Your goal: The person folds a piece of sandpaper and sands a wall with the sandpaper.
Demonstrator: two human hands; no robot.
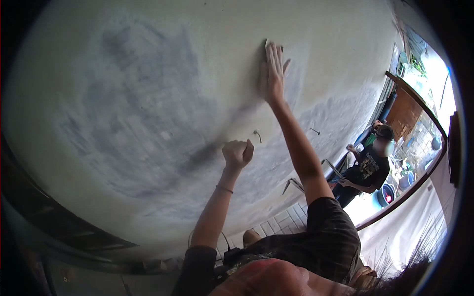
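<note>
My right hand (274, 74) lies flat against the upper part of a pale wall (227, 59), fingers stretched upward. Beneath its fingertips is a small sheet of sandpaper (267, 43); only its edges stick out, and the rest is hidden by the hand. Lower and to the left, my left hand (238, 154) is closed in a fist in front of the wall, with nothing seen in it. A dark band circles that wrist. Grey, smeared patches (148, 98) cover much of the wall around both hands.
Two bent metal hooks or nails stick out of the wall, one (257, 135) just above my left fist, another (316, 131) beside my right forearm. At right stands another person (370, 165) in dark clothes near a metal frame (332, 167). Blue buckets (386, 193) stand behind them.
</note>
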